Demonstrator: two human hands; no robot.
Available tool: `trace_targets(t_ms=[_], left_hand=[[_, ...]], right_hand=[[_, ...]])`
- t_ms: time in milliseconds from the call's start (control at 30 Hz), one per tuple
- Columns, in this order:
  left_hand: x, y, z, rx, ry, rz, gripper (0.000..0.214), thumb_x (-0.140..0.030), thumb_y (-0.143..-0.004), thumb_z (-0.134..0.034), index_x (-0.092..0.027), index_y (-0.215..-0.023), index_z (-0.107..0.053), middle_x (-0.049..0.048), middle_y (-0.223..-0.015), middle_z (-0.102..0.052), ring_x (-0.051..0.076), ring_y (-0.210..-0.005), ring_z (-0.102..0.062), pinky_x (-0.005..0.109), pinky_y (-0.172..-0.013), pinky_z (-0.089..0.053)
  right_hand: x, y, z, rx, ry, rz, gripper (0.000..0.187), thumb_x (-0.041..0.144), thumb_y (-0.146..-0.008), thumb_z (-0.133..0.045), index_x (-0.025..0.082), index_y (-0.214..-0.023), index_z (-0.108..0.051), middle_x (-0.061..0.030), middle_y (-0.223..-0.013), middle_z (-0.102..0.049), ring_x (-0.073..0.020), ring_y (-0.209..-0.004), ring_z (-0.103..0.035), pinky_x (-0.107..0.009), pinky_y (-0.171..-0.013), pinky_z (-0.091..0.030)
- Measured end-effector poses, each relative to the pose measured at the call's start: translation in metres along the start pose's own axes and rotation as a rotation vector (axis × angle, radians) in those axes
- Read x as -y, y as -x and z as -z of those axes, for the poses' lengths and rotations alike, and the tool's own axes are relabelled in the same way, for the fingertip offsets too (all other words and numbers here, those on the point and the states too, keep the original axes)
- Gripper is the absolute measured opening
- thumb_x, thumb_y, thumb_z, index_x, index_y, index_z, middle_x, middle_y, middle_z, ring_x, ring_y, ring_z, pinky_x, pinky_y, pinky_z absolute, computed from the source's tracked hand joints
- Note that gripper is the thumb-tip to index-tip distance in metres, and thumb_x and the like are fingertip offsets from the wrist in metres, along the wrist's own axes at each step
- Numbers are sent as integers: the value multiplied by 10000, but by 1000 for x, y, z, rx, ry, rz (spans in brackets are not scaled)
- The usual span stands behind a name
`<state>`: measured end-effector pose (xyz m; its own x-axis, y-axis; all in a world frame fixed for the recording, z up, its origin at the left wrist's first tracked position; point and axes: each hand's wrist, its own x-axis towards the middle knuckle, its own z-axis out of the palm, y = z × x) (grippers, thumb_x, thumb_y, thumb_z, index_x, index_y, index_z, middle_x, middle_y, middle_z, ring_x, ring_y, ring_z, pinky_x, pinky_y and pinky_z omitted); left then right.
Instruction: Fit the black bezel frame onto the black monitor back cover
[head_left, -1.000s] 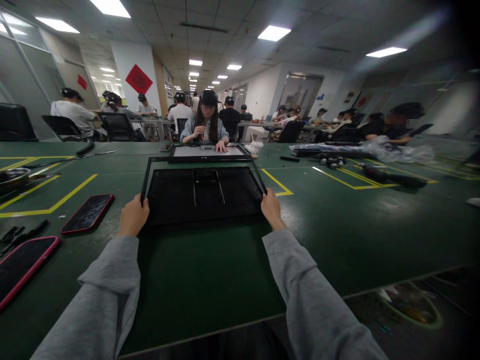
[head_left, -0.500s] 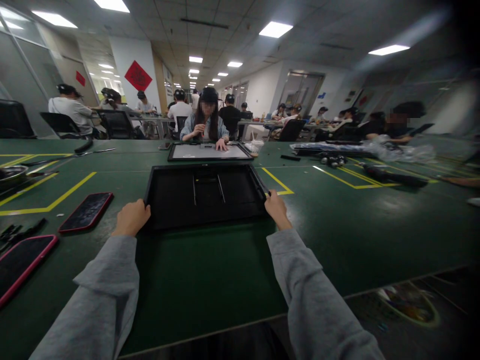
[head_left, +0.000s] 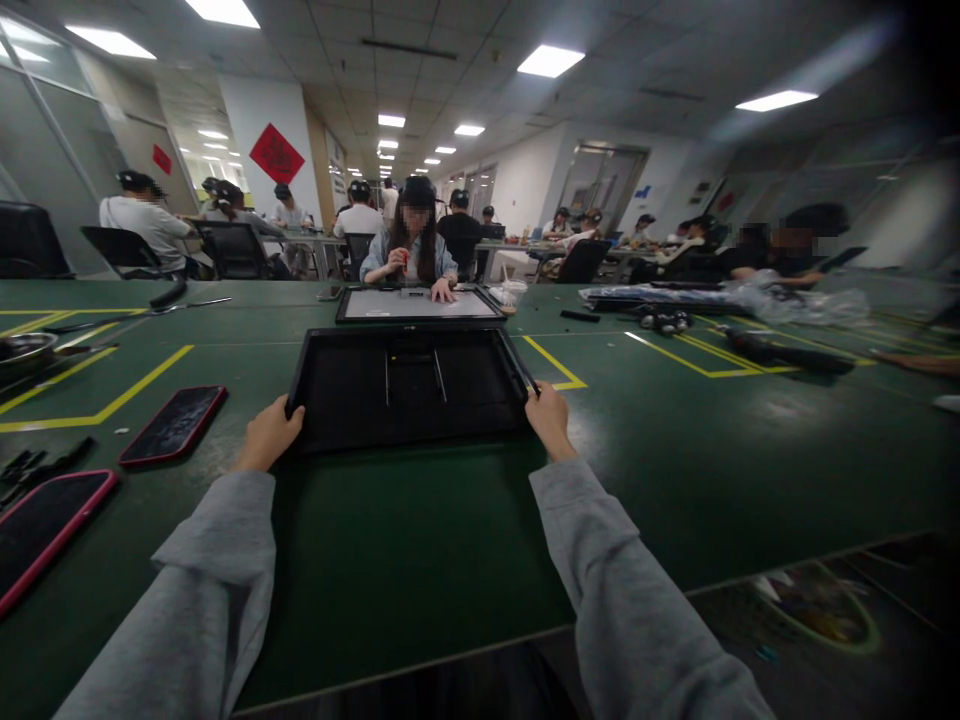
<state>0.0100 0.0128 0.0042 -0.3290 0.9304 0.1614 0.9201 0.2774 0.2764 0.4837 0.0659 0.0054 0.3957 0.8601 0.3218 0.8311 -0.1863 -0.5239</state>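
Observation:
A shallow black monitor back cover [head_left: 352, 390] is between my two hands, its hollow inside facing up and two thin metal strips showing near its middle. My left hand [head_left: 271, 432] grips its left edge, the thumb over the rim. On the opposite edge, my right hand [head_left: 550, 412] is closed around the side. The fingers under the cover are hidden. Beyond its far edge lies a grey-backed screen panel [head_left: 375, 303] in a black frame, with a co-worker's hand [head_left: 442, 290] flat on it.
Left of my hand lie two red-rimmed phones [head_left: 174, 425] on the green table [head_left: 420, 560]. A metal bowl [head_left: 26, 348] stands at the far left. To the right are a dark power tool [head_left: 784, 352], clear plastic wrap [head_left: 802, 297] and small black parts [head_left: 667, 320]. The co-worker sits opposite.
The near edge of the cover has risen slightly, and my hands have shifted a little with it. In the co-worker's raised hand a red object now shows more plainly.

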Motion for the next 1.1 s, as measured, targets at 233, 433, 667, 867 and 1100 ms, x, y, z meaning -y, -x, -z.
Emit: trace_targets(t_ms=[233,433,667,867,1100], left_hand=[[2,0,-7,-59,46,-27,495,-399,-906,-340,-162,-1295,-532,166,-1176,-644,295,-1035,-613,391,-835,-458],[-6,6,-4,-304,44,-66,523,-382,-932,-303,-112,-1345,-476,198,-1237,-579,297,-1132,-552,419,-926,-427],[-25,26,25,-624,287,-136,548,-305,-963,-256,-144,-1483,-186,140,-1343,-512,221,-1264,-465,372,-1041,-357],[-26,30,21,-641,367,-133,547,-317,-961,-291,-137,-1452,-133,142,-1293,-542,201,-1116,-568,359,-965,-413],[-25,23,17,-544,413,-81,495,-380,-967,-239,-132,-1395,-216,64,-922,-660,188,-803,-644,350,-832,-467]], right_hand=[[-3,1,-9,4,-26,31,429,228,-907,-411,120,-1292,-567,-166,-1144,-665,-262,-1071,-605,-377,-918,-430],[2,4,-6,-86,-98,67,433,243,-929,-354,135,-1316,-518,-153,-1126,-664,-254,-1029,-615,-363,-899,-425],[15,4,4,-324,-391,147,400,326,-978,-227,151,-1299,-389,-119,-1094,-646,-203,-974,-622,-338,-879,-440],[17,5,1,-362,-491,130,363,336,-984,-197,160,-1245,-377,-109,-1044,-635,-177,-933,-630,-319,-862,-455],[14,1,-7,-312,-561,83,307,336,-975,-226,177,-1168,-405,-94,-980,-626,-169,-874,-630,-317,-832,-476]])
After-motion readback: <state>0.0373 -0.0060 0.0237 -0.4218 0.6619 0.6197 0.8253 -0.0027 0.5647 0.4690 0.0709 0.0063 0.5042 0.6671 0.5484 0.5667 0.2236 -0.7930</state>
